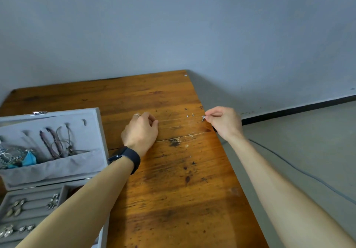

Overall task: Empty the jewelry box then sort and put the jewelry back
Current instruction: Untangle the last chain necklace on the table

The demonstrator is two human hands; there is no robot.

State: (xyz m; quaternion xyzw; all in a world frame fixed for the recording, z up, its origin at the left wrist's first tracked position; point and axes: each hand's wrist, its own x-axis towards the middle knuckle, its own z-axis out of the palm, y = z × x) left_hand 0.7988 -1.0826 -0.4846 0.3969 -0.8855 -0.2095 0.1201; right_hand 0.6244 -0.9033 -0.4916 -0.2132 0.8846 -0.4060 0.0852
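Plainly the weak spot is how small everything is and how near the drop; our right hand (224, 121) pinches a small silver piece (203, 118) between thumb and fingertips, low over the wooden table (173, 199) and close to its right edge, with the grey floor (308, 142) just beyond; if the pinch slackens too early or the piece bounces, it may well roll off and be hard to find. Two tiny studs (187, 115) lie on the wood just beside that hand, so we judge a careless sweep of fingers or wrist could flick them away. Our left hand (141, 132) rests on the table with its fingers curled under, well apart from the right; we cannot tell whether it holds anything. The jewelry box (57, 113) stands open at the left and is not yet emptied; necklaces (52, 140) hang in its lid and earrings (16, 207) sit in its tray; our left forearm crosses above its near corner, so dropping that arm could jolt the box, and hasty pulling could tangle the chains.
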